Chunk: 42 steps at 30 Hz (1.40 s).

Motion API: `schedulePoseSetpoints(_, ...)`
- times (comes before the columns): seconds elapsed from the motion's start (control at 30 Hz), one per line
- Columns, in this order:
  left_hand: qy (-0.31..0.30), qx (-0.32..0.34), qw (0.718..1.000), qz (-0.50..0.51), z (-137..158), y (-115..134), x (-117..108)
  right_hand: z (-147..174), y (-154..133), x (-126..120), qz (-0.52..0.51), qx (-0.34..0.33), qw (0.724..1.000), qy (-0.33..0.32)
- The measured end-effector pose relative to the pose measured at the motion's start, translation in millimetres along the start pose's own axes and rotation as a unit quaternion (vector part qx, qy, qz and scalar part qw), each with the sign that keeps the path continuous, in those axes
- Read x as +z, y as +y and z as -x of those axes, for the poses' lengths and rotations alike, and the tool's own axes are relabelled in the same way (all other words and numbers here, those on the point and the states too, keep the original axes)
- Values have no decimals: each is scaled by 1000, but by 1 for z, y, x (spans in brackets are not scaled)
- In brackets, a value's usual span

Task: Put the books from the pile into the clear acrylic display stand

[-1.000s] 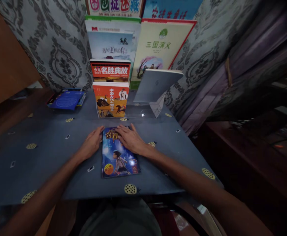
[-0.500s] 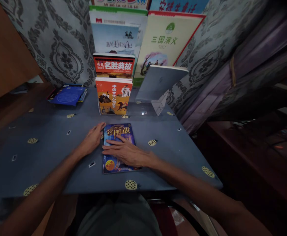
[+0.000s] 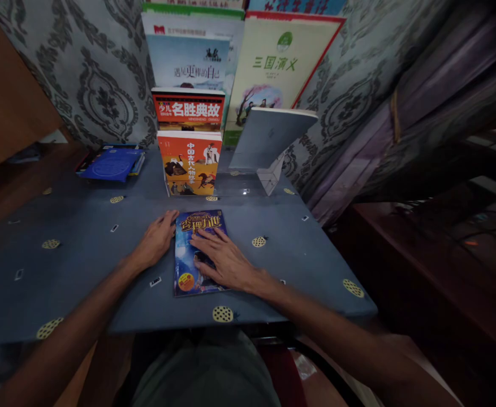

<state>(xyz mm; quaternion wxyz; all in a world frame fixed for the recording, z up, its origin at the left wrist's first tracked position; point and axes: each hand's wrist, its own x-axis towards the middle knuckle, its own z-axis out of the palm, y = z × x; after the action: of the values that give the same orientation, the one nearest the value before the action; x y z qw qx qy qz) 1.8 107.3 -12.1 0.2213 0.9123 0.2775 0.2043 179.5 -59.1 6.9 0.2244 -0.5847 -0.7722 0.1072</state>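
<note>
A blue paperback book (image 3: 184,257) with gold title lettering lies closed and face up on the table, near its front edge. Across the right half of its cover rests my right hand (image 3: 226,263), flat, fingers stretched out and pointing up-left. My left hand (image 3: 158,237) lies at the book's left side, its fingertips by the upper left corner and its fingers extended. Neither hand grips anything.
Behind the book stands a clear stand (image 3: 245,183) bearing an orange book (image 3: 188,164), a red book (image 3: 188,113), a pale green book (image 3: 268,65) and a leaning grey-blue book (image 3: 273,138). A stack with a blue book (image 3: 114,164) on top lies at the table's back left.
My right hand has slid to the right across the cover, uncovering more of its left part. My left hand stays beside the book. The whole view has shifted slightly.
</note>
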Motion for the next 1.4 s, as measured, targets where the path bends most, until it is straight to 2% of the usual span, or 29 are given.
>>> schedulePoseSetpoints(0.23, 6, 3, 1000, -16, 1, -1, 2, 5, 0, 2, 26, 67, 996, 43)
schedulePoseSetpoints(0.47, 3, -11, 1000, -6, 2, -3, 4, -2, 29, -5, 26, 119, 991, 54)
schedulePoseSetpoints(0.7, -8, -3, 1000, -17, 3, -3, 2, -15, 65, -12, 19, 126, 990, 64)
schedulePoseSetpoints(0.87, -9, 22, 999, -45, 0, -3, -1, -14, 80, -10, -40, 108, 989, 96)
schedulePoseSetpoints(1.13, -71, 90, 993, -37, -18, 4, -3, -12, 99, -8, -134, 92, 975, 148)
schedulePoseSetpoints(1.4, -154, 156, 976, -17, -50, 13, 4, -14, 101, -7, -209, 94, 962, 148)
